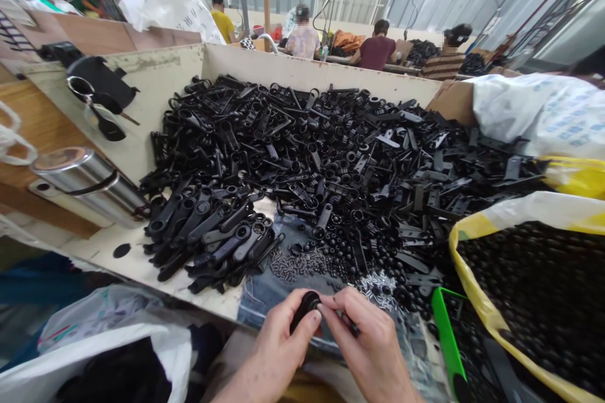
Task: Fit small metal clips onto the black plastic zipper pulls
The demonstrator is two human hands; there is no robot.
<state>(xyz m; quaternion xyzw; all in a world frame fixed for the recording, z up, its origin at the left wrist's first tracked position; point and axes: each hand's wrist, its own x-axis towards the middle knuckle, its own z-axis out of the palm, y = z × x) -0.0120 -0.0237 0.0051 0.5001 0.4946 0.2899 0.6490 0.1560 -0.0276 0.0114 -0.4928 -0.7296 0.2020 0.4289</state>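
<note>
My left hand [278, 345] and my right hand [363, 341] meet low in the view, pinching a small black plastic part [305, 310] between their fingertips. Beyond them, a large heap of black plastic fittings [307, 164] fills a white-walled bench tray [265, 66]. Closest to my hands lie a scatter of round black beads [387, 271], a patch of tiny silver pins [375, 289] and some dark screws [297, 263], all on a denim cloth [265, 293]. Longer black levers [208, 233] lie grouped at the left.
A yellow-rimmed bag of round black pieces [543, 296] sits at the right, with a green plastic strip [447, 340] beside it. A steel flask [87, 186] lies at the left. White sacks [539, 113] stand nearby. Several co-workers [375, 47] sit beyond the tray.
</note>
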